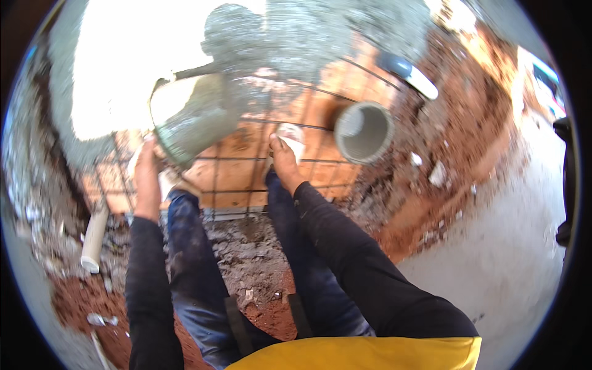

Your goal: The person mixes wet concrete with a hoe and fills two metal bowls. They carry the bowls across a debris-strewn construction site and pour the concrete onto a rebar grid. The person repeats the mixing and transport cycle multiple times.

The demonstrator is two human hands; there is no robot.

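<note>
My left hand [147, 179] is closed at the near left edge of a tilted, cement-coated bucket [206, 126]. Motion blurs the bucket, and a thin wire handle seems to curve along its left side. My right hand [285, 161] is above my right shoe [293, 140], away from the bucket. Its fingers are curled together, partly hidden, with nothing visible in them. Under both hands a rebar mesh [249, 158] lies over orange-brown boards or tiles [231, 176]. Wet grey concrete [290, 40] covers the mesh's far side.
A second grey, cement-coated bucket [365, 132] stands right of my feet, mouth facing up. Behind it lies a blurred blue-and-white object [408, 73]. Red soil and rubble [431, 160] border a grey slab [481, 246] on the right. A pale pipe [94, 240] lies at the left.
</note>
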